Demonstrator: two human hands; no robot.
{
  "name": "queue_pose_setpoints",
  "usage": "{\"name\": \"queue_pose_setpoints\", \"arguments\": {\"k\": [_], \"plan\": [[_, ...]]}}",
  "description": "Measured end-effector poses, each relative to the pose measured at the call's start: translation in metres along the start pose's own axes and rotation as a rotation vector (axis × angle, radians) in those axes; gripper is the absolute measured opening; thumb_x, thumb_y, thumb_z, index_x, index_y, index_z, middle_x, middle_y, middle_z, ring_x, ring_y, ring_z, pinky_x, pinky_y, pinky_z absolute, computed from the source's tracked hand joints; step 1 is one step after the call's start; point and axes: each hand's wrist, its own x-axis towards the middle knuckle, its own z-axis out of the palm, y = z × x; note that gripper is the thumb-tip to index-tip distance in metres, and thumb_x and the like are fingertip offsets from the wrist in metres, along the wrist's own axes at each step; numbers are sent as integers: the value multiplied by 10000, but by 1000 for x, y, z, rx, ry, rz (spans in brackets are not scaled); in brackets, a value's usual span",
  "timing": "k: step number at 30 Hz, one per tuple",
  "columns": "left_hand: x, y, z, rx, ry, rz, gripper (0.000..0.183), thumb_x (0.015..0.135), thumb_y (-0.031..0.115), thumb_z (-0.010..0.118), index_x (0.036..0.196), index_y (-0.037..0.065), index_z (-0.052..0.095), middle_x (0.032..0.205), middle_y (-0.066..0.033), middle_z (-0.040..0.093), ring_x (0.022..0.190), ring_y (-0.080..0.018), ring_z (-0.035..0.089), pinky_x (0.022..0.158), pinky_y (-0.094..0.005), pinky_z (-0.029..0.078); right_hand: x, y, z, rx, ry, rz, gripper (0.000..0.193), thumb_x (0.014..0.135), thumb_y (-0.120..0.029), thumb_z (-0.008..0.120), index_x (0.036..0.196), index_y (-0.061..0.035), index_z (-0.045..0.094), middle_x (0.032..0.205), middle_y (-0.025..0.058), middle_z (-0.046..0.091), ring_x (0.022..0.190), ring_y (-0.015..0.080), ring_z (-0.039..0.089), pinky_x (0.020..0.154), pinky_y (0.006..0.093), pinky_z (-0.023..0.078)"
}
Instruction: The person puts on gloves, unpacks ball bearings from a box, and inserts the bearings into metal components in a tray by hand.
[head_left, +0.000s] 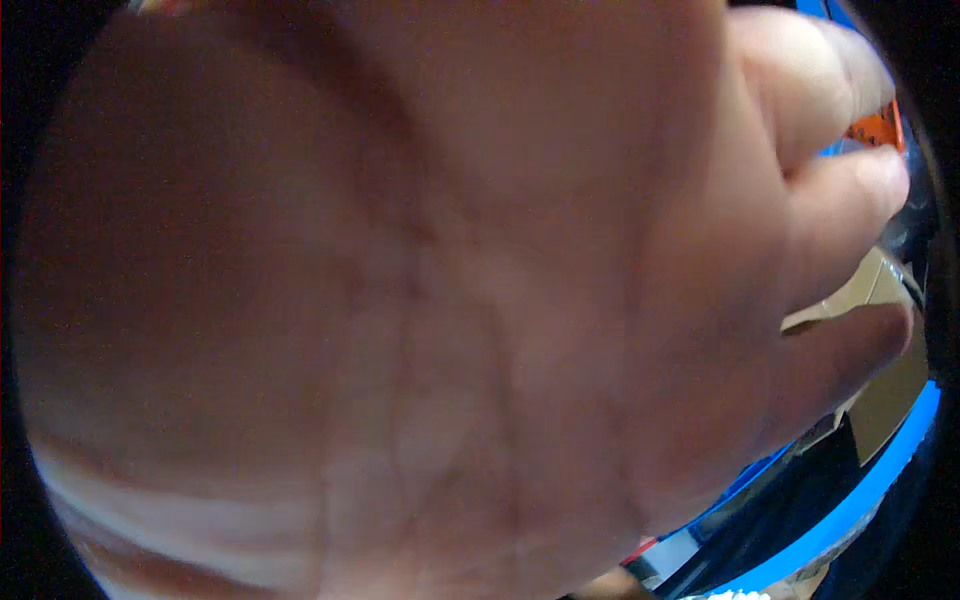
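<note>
One Palm, Three Fingers Crowd the Lens

A single left hand (480,300) covers most of the head camera's view, its bare palm open toward the lens and crossed by several long creases. Three fingers (840,215) show along the right side, smooth, rounded and slightly bent, with gaps between them. The skin is sharpest near those fingers and dissolves into brown shadow at left, where pale, blurred bands curve along the lower rim.

One skin-toned patch (612,585) peeks out at the bottom edge; whether it belongs to the right hand, and whether that hand is open or closed, cannot be told.

Nearest the fingers, at the right edge, is the cardboard (895,355): at least two flat brown panels, one seen between the lower two fingers, one beyond the lowest. One orange piece (876,130) with dark marks appears between the upper two. Below the cardboard, one smooth, bright blue band (850,510) bends along the rim, beside a dark expanse (815,490) of unclear material. One pale, flat piece (675,555) lies near the heel of the palm, one red sliver (640,550) at its edge.
</note>
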Motion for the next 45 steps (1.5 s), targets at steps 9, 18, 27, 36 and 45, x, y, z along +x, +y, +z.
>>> {"name": "queue_pose_setpoints", "arguments": {"k": [9, 18, 27, 36, 45], "plan": [[52, -15, -2, -103, -236, 76, 822, 921, 648, 201, 1441, 12, 233, 1478, -188, 273, 1372, -263, 275, 1113, -416, 221, 23, -45, 15, 169, -18, 294, 345, 888, -480, 571, 742, -166, 579, 633, -95, 377, 564, 50, 299, 506, 250, 211], [8, -43, -35, 788, 671, -63, 584, 986, 426, 356, 1385, -1, 356, 1382, -159, 432, 1298, -239, 391, 1081, -352, 283, 32, -144, -18, 905, 15, -144, 564, 949, -426, 399, 1309, 7, 426, 1332, 171, 478, 1240, 304, 434, 1087, 440, 269], [-124, -109, -117, 785, 1148, -284, 460, 999, 343, 398, 1308, 9, 462, 1154, -73, 585, 1057, -138, 533, 944, -274, 399, 37, -158, -10, 1117, -284, -417, 680, 953, -452, 340, 1378, 76, 300, 1413, 229, 363, 1330, 334, 332, 1136, 477, 169], [-150, -122, -105, 658, 1142, -243, 429, 1012, 340, 361, 1206, 6, 547, 1060, -2, 610, 916, -76, 547, 869, -259, 434, 34, -145, -9, 1055, -317, -388, 642, 928, -335, 441, 1400, 59, 255, 1450, 221, 301, 1347, 346, 295, 1147, 452, 171], [-180, -121, -92, 563, 1263, -153, 274, 995, 246, 426, 969, 27, 588, 866, -19, 606, 804, -109, 564, 737, -268, 465, 21, -150, 7, 897, -456, -323, 650, 929, -360, 444, 1386, 73, 281, 1429, 214, 349, 1322, 340, 347, 1130, 463, 209]]}}
